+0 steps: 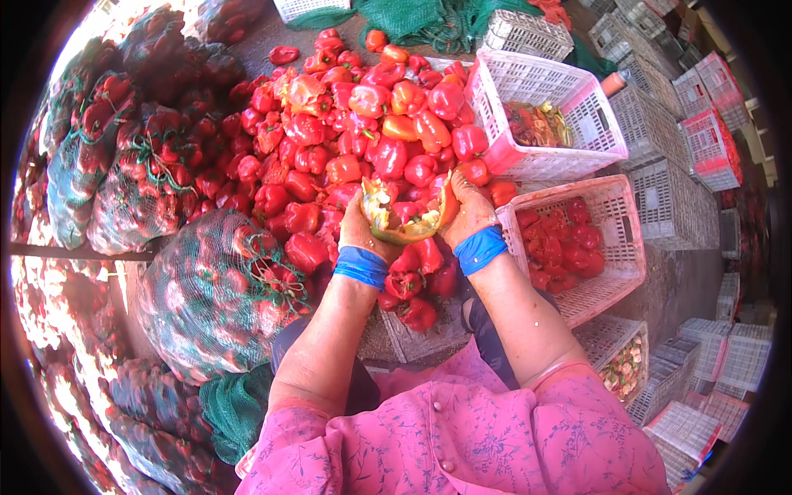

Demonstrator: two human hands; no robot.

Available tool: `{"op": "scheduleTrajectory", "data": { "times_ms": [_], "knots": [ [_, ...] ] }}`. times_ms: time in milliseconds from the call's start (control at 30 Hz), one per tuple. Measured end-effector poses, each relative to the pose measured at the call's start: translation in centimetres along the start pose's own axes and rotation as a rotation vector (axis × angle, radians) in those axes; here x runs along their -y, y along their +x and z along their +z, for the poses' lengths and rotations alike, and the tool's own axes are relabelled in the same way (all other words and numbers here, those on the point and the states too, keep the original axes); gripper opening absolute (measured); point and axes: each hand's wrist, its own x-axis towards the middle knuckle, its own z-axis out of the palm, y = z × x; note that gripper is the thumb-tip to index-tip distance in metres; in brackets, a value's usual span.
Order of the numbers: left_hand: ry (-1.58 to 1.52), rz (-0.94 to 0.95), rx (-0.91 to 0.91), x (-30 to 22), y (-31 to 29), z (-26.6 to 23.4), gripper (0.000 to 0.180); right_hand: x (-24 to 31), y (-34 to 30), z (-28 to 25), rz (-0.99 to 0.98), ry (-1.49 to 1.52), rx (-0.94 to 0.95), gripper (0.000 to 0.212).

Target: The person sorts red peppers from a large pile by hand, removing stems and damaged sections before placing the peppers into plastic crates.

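Observation:
Between my two hands is a broken-open bell pepper (402, 234), yellow-green and orange outside, with pale flesh and ragged edges. My left hand (363, 228) grips its left side, and my right hand (472, 211) grips the right side with the fingers curled round it. A blue band circles each wrist. Directly beyond and beneath the hands lies a big heap of red bell peppers (309, 157), some of them torn or orange-tinged. Several peppers (419, 313) lie at the near end of the heap, close to my knees.
A pinkish crate (619, 231) holding red peppers stands right of my right forearm. Behind it, a white crate (544, 78) contains pepper scraps. A lower crate (606, 338) holds pale trimmings. Net sacks of peppers (216, 297) crowd the left; stacked crates (660, 198) line the right.

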Motion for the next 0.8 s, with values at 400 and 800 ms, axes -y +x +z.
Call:
{"op": "scheduleTrajectory", "data": {
  "times_ms": [400, 800],
  "knots": [
    [0.002, -0.021, 0.271, 3.0, -0.4, 0.6, 0.034, 5.1, -3.0, -0.2, -0.080, 0.082, 0.157, 0.024],
    [-0.205, 0.275, 0.168, -4.3, -3.9, 7.2, 0.030, 5.0, -5.4, 2.0, -0.152, -0.394, 0.422, 0.026]
  ]
}}
